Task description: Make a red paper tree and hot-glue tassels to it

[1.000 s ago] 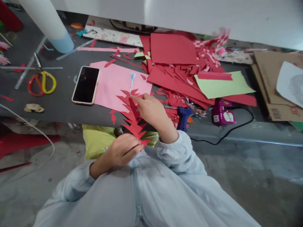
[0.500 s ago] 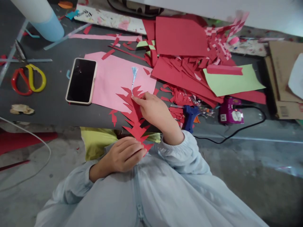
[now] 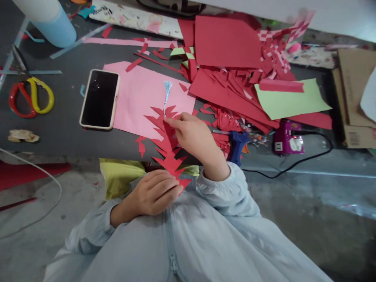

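A red paper cutout [image 3: 168,145] with pointed, leaf-like edges stretches from the pink sheet over the table's front edge to my lap. My left hand [image 3: 157,192] is closed on its near end, the thumb lying along the paper. At the far end, a pale blue tassel [image 3: 167,91] has its cord end on the red paper. My right hand [image 3: 192,135] pinches there, index fingertip on the cord end and the other fingers curled; the underside of this grip is hidden. The tassel's fringe rests on the pink sheet [image 3: 132,98].
Left on the table are a phone [image 3: 100,99], scissors [image 3: 31,94] and a bottle [image 3: 58,27]. Red sheets [image 3: 227,41] and paper scraps are heaped at the right back. A blue glue gun [image 3: 237,145] and a purple box [image 3: 288,138] with a black cable lie right of my right hand.
The view has shifted very slightly. Both hands stay on the red cutout, and the tassel is in nearly the same place.
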`<action>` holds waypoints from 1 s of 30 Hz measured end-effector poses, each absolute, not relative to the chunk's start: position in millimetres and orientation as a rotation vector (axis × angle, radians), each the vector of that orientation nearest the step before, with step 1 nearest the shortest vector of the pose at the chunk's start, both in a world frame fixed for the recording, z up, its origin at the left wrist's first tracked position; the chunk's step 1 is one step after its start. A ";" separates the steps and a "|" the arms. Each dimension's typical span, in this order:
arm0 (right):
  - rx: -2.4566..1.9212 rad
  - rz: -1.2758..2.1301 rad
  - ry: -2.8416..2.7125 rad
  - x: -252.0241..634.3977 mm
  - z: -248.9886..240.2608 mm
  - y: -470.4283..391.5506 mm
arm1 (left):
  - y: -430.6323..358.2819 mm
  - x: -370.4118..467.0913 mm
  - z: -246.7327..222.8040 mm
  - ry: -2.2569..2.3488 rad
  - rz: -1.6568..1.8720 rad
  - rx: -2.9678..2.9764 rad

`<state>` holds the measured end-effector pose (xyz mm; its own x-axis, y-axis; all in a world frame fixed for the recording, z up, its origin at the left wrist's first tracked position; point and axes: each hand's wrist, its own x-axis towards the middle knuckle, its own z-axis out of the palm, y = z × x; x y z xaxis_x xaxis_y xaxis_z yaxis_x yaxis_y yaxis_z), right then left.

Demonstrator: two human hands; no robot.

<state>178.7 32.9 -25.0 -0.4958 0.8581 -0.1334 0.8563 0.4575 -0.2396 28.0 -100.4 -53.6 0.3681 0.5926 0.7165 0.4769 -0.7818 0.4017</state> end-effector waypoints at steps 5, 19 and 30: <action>-1.611 0.395 -2.728 174.4 -27.7 31.1 | -100.6 26.5 -53.6 0.964 1.390 2.477; -1.529 0.468 -2.641 186.6 -18.6 32.2 | -105.0 27.0 -55.9 0.957 1.387 2.473; -1.632 0.373 -2.759 173.9 -22.8 28.2 | -107.6 26.4 -54.1 0.984 1.360 2.505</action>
